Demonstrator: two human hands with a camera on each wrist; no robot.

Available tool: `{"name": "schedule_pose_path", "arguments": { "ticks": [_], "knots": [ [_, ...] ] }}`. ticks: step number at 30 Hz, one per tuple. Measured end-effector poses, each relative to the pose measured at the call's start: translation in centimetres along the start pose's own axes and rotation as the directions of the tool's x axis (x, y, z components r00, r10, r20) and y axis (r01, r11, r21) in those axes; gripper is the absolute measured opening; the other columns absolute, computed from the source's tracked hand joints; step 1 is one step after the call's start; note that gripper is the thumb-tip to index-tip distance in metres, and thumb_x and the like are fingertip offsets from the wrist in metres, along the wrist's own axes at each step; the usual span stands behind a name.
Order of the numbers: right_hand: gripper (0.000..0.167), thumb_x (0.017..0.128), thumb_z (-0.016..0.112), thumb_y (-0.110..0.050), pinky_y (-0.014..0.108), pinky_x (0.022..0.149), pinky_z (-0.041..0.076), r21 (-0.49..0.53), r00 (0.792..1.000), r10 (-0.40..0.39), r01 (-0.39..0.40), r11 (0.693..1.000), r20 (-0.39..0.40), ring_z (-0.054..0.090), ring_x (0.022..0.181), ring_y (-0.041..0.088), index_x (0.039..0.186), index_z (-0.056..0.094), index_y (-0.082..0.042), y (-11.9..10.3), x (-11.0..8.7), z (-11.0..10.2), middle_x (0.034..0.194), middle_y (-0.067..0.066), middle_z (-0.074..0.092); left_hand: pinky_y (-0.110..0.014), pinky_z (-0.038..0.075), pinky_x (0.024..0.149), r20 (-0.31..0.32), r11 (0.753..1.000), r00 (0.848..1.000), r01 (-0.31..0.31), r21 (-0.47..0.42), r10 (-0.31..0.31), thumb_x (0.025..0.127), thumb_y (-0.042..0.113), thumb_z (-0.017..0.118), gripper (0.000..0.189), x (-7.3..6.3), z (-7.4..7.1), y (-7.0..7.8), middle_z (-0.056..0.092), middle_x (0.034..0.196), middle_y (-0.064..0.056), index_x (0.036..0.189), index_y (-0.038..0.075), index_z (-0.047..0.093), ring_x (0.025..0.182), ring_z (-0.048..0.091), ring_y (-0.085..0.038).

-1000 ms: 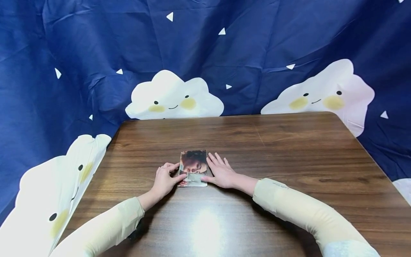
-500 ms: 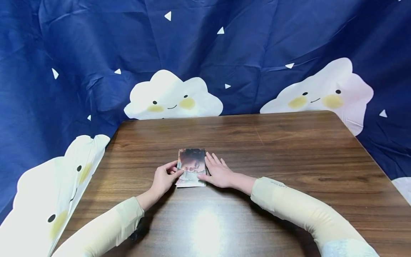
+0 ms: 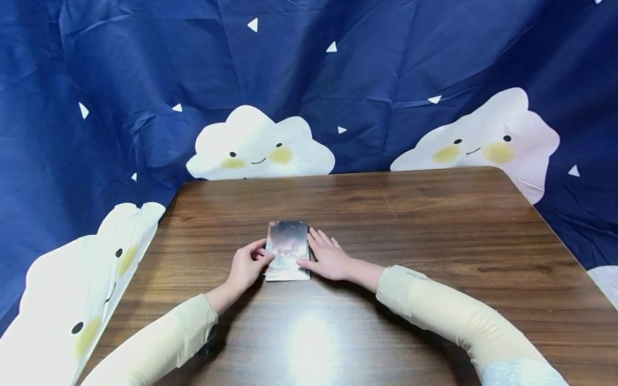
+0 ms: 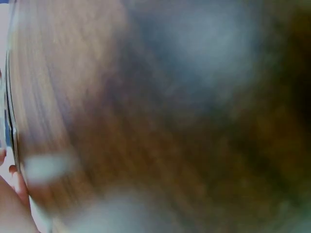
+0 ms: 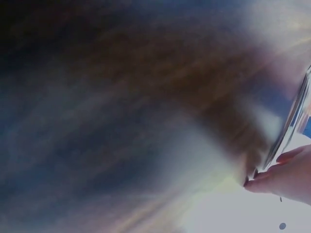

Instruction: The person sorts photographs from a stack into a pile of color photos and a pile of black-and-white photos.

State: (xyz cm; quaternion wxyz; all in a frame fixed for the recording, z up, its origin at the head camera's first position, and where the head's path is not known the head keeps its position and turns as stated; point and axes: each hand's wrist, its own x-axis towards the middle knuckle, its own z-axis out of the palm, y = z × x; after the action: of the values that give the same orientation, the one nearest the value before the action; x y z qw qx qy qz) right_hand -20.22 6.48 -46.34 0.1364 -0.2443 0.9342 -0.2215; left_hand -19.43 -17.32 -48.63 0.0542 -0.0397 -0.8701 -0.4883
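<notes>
A small glossy booklet (image 3: 287, 238) with a picture of a face lies on the wooden table (image 3: 410, 225) in the head view. Its upper layer sits slightly off the layer below at the lower edge. Whether its layers are bound cannot be told. My left hand (image 3: 245, 269) pinches the left edge, thumb on top and fingers at the side. My right hand (image 3: 330, 260) lies along the right edge with fingers extended and the thumb on the cover. Thin layered edges of the booklet (image 5: 291, 121) show in the right wrist view. Most of both wrist views is blurred.
The table's far edge meets a blue curtain (image 3: 289, 64) printed with white clouds. A bright light reflection (image 3: 309, 348) falls on the tabletop in front of the booklet. Pale sleeves cover both forearms.
The booklet's upper layer has shifted slightly away from me and tilted, so glare now washes over its picture. My left hand has moved slightly with it; the right hand has hardly moved.
</notes>
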Motion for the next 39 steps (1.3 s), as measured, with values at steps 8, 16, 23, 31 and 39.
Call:
{"name": "schedule_pose_path", "arguments": {
  "ticks": [8,16,23,31,39],
  "knots": [
    [0.08,0.099,0.045,-0.052,0.056,0.112,0.012,0.069,0.999,0.01,-0.008,0.998,-0.031,0.008,0.145,0.034,0.152,0.02,0.002,0.1,0.1,-0.2,0.159,0.018,0.011,-0.025,0.044,0.069,-0.022,0.998,0.999,-0.021,0.063,0.023,0.079,0.002,0.078,0.039,0.2,-0.2,0.4,0.065,0.087,-0.008,0.116,-0.002,0.068,0.075,0.057,-0.018],
    [0.074,0.097,0.058,-0.039,0.049,0.106,0.031,0.114,0.972,-0.024,0.052,0.992,-0.233,0.039,0.131,0.033,0.149,0.028,0.004,0.0,0.5,-0.3,0.139,0.017,0.049,-0.016,0.039,0.053,-0.028,0.992,0.999,0.037,-0.12,-0.04,0.083,-0.002,0.073,0.044,0.3,-0.2,1.6,0.062,0.07,-0.006,0.126,-0.001,0.061,0.059,0.05,-0.005],
    [0.067,0.089,0.071,-0.017,0.034,0.074,0.049,0.339,0.911,0.018,0.135,0.931,-0.411,0.059,0.074,0.014,0.142,0.039,0.009,0.0,0.8,-0.4,0.082,-0.002,0.063,-0.016,0.038,0.05,-0.032,0.952,0.999,0.014,-0.305,-0.025,0.086,-0.006,0.069,0.05,0.4,0.1,3.4,0.061,0.064,-0.013,0.133,-0.005,0.053,0.052,0.048,-0.005],
    [0.057,0.088,0.069,-0.008,0.033,0.079,0.047,0.453,0.874,0.022,0.23,0.861,-0.485,0.054,0.065,0.01,0.138,0.046,0.007,0.5,0.3,-1.2,0.069,-0.005,0.06,-0.017,0.038,0.057,-0.033,0.951,0.999,0.012,-0.31,-0.024,0.087,-0.009,0.064,0.05,-1.0,-0.3,7.4,0.061,0.065,-0.019,0.135,-0.011,0.048,0.054,0.048,-0.007],
    [0.058,0.09,0.068,-0.004,0.038,0.084,0.047,0.456,0.89,0.041,0.193,0.869,-0.455,0.057,0.07,0.011,0.142,0.044,0.003,1.8,-0.6,-2.5,0.072,-0.002,0.065,-0.016,0.041,0.056,-0.008,0.941,1.0,-0.031,-0.336,0.03,0.086,-0.012,0.064,0.054,-1.2,0.6,8.4,0.062,0.069,-0.019,0.136,-0.013,0.045,0.057,0.051,-0.007]
  ]
}}
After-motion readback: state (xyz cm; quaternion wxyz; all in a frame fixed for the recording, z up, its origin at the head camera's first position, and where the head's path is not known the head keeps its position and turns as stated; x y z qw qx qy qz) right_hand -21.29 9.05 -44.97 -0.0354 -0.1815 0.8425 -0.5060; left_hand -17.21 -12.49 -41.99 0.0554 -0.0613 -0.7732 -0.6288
